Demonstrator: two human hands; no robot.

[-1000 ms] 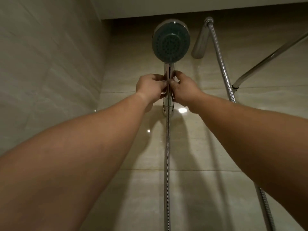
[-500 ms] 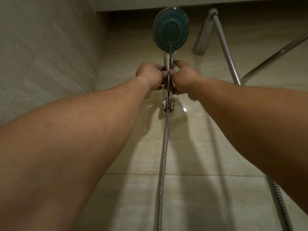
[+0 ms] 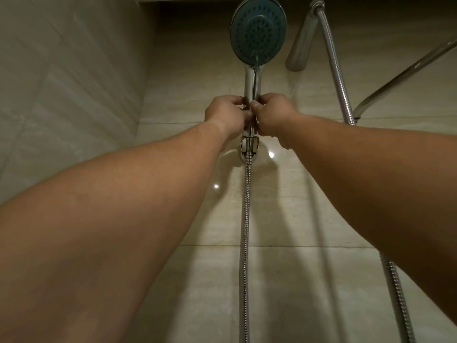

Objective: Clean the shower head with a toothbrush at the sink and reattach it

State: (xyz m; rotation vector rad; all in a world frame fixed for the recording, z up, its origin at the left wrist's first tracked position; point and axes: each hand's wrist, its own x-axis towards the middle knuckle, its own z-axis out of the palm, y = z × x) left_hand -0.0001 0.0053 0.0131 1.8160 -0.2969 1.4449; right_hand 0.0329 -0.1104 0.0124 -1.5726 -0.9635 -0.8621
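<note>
The shower head [image 3: 258, 30] has a round blue-grey face and a chrome handle, and it stands upright against the tiled wall at the top middle. My left hand [image 3: 226, 115] grips the handle from the left and my right hand [image 3: 274, 115] grips it from the right, thumbs meeting in front. The handle's lower end sits just above the chrome wall bracket [image 3: 249, 144]. A ribbed metal hose [image 3: 244, 243] hangs straight down from the bracket. No toothbrush is in view.
A second metal hose [image 3: 337, 70] runs down the wall on the right, past a chrome pipe [image 3: 300, 40] and a slanted chrome bar [image 3: 405, 70]. Glossy beige tiles cover the wall ahead and the wall [image 3: 61, 95] on the left.
The shower head has risen in the bracket: more of its handle shows above my hands and the bracket is now uncovered below them. Both hands keep their grip.
</note>
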